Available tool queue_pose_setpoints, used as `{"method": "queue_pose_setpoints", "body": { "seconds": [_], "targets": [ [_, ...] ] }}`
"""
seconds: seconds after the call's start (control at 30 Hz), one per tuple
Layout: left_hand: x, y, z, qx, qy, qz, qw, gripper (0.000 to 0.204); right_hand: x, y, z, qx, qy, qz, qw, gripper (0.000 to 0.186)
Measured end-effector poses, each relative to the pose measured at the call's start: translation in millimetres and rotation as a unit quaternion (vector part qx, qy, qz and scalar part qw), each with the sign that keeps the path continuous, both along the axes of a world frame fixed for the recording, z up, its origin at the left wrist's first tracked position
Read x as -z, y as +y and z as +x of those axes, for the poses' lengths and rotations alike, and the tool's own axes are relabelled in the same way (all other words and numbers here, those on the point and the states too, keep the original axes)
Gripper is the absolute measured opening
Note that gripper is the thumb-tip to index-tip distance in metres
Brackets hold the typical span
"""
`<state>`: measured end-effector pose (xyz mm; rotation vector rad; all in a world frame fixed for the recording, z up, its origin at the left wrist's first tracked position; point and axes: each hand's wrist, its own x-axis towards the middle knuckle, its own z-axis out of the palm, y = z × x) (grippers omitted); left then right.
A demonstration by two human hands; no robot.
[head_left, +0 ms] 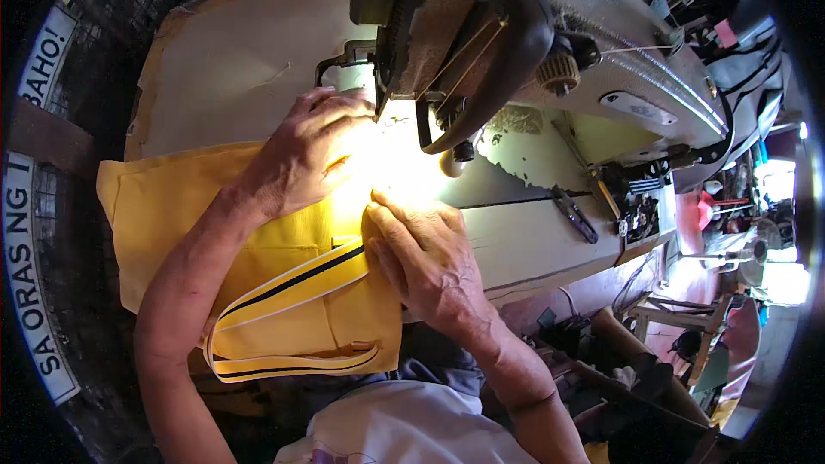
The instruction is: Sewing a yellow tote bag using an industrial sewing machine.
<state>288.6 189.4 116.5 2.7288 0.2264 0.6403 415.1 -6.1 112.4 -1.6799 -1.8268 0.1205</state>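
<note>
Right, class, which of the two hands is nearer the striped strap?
The right hand: it lies beside the strap, at its upper end. The left hand is higher in the picture, with yellow cloth between it and the strap.

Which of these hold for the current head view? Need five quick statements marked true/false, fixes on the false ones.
1. The left grip is higher in the picture than the right grip. True.
2. The strap on the yellow fabric is solid red. False: the strap is yellow and white with a dark stripe; the yellow fabric lies beneath it.
3. The right grip touches the yellow fabric. True.
4. The small dark tool lies left of both grips. False: the small dark tool lies to their right.
5. The sewing machine's needle area is in deep shadow. False: bright glare washes it out on the sewing machine.
</note>
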Motion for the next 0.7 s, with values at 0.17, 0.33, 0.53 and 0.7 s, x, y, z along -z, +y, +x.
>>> {"method": "queue_pose_setpoints", "body": {
  "seconds": [0.17, 0.33, 0.53, 0.7],
  "targets": [
    [-6.4, -0.8, -1.2, 0.038, 0.047, 0.053, 0.997, 0.027, -0.8, 0.2, -0.6, 0.002, 0.003, -0.020, 1.000, 0.036],
    [-1.1, -6.8, -3.3, 0.023, 0.037, 0.097, 0.994, 0.027, -1.5, -0.4, -0.2, 0.006, 0.011, -0.024, 1.000, 0.036],
    [0.1, -6.4, -2.6, 0.016, 0.027, 0.103, 0.994, 0.029, -2.0, 0.2, -0.9, 0.009, 0.011, -0.017, 1.000, 0.036],
    [0.9, -3.0, -2.6, 0.028, 0.035, 0.117, 0.992, 0.031, -2.6, 1.5, -1.0, 0.011, 0.006, -0.017, 1.000, 0.036]
  ]
}}
